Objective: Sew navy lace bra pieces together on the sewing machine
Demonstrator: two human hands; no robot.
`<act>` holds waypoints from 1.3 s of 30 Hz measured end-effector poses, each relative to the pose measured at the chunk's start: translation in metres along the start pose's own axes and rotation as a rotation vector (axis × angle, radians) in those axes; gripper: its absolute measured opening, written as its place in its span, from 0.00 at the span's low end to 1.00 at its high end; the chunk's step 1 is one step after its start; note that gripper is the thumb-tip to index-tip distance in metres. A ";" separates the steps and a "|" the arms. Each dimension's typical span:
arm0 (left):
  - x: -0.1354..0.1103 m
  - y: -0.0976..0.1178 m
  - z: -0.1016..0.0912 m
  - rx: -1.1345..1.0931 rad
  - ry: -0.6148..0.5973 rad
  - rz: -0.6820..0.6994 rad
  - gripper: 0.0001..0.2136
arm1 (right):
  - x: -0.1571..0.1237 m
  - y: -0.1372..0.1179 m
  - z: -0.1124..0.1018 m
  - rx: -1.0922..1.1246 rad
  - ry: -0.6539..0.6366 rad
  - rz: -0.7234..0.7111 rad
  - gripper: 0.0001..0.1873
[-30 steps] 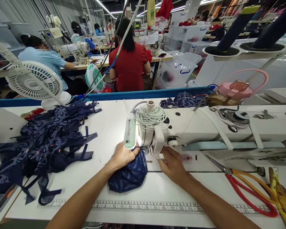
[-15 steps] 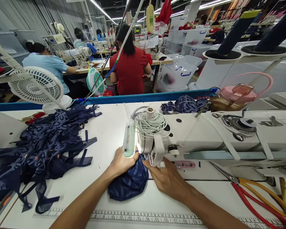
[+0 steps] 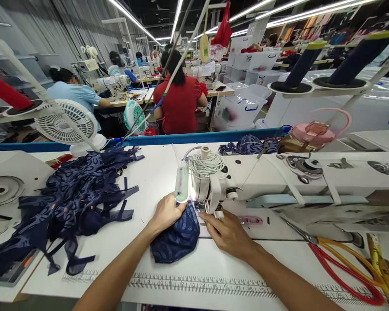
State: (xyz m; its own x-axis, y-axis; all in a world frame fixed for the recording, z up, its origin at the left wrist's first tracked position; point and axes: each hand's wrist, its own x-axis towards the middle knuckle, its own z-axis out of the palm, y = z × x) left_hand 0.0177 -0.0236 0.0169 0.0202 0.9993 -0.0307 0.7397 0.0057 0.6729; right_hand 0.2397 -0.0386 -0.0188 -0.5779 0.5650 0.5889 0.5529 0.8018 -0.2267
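A white sewing machine stretches across the table, its needle head lit by a small lamp. Under the needle lies a dark blue patterned fabric piece, bunched on the white table. My left hand rests on the fabric's upper left edge, fingers curled over it just beside the lamp. My right hand lies flat to the right of the needle, fingers stretched out with the tips pressing the fabric's edge at the presser foot.
A heap of the same blue fabric pieces lies at the left. Scissors with red and orange handles and a yellow tape measure lie at the right. A white fan stands behind. Other people sew at tables beyond.
My right hand moved left from beside the presser foot onto the fabric's edge. The left hand stayed on the fabric. The view tilted up a little.
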 end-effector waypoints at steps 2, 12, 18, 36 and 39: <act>-0.017 0.001 -0.015 -0.009 0.040 -0.021 0.06 | 0.000 -0.001 -0.001 0.067 0.026 0.005 0.14; -0.110 0.025 -0.004 -0.556 0.126 -0.060 0.14 | 0.031 -0.083 -0.033 0.636 -0.248 0.387 0.06; -0.134 0.044 0.017 -0.881 0.113 -0.168 0.19 | 0.013 -0.102 -0.030 0.507 -0.209 0.582 0.09; -0.141 0.046 0.012 -0.804 -0.036 -0.057 0.11 | 0.002 -0.089 -0.065 0.896 -0.374 0.633 0.05; -0.141 0.045 0.011 -0.710 -0.020 -0.018 0.11 | 0.005 -0.086 -0.075 0.920 -0.370 0.646 0.05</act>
State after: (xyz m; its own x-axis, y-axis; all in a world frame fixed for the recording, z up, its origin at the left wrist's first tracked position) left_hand 0.0552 -0.1646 0.0432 0.0296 0.9980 -0.0557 0.1233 0.0516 0.9910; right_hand 0.2339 -0.1192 0.0618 -0.5721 0.8176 -0.0655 0.2535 0.1003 -0.9621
